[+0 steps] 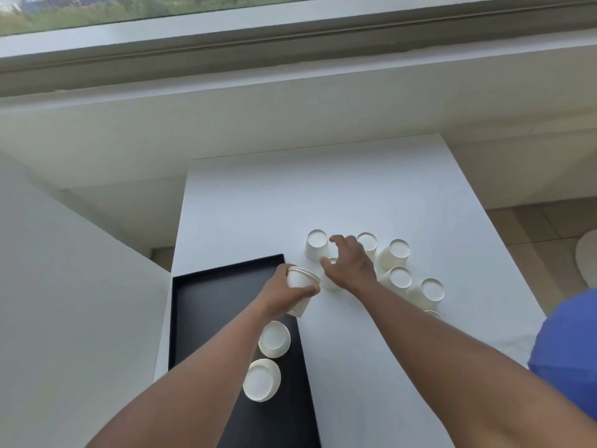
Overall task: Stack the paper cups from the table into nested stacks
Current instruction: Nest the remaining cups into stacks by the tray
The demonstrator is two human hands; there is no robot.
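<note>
Nested stack of white paper cups point(300, 292), tilted, gripped in the left hand point(284, 294) at frame centre, above the right edge of the black tray point(206, 292). Right hand point(347, 265), fingers spread and curved, reaches down over an inverted cup point(329, 276) among the loose inverted cups point(400, 276) on the white bench point(323, 195). Two further cup stacks point(274, 339) lie in the tray. No writing visible.
</note>
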